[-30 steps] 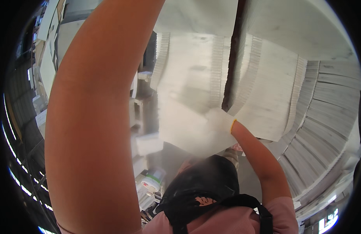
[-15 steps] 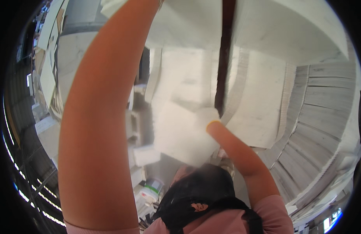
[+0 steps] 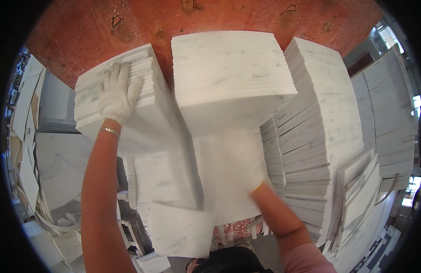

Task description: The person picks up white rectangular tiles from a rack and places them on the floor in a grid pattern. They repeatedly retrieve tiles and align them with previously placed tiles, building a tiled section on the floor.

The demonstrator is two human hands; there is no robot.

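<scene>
My left hand (image 3: 117,91), in a white knit glove, lies with fingers spread on the edges of the left stack of white marble tiles (image 3: 142,82). A bracelet circles that wrist. My right hand (image 3: 247,170), also gloved in white with a yellow cuff edge, is smeared by motion in front of the pale tiles below the middle stack (image 3: 228,63); its fingers cannot be made out. A single white marble tile (image 3: 181,230) stands tilted below the left stack, nearest my body, apart from the right hand.
A red-brown stained board (image 3: 156,22) runs behind the stacks. On the right stands another tall tile stack (image 3: 329,95), with loose slabs (image 3: 356,186) leaning beside it. Grey-white slabs (image 3: 60,164) and broken pieces lie at the left.
The view has swung, bringing the stack tops and red-brown board into sight. My left hand, previously out of frame, now shows on the left stack. The right hand appears lower, the single tile apart from it.
</scene>
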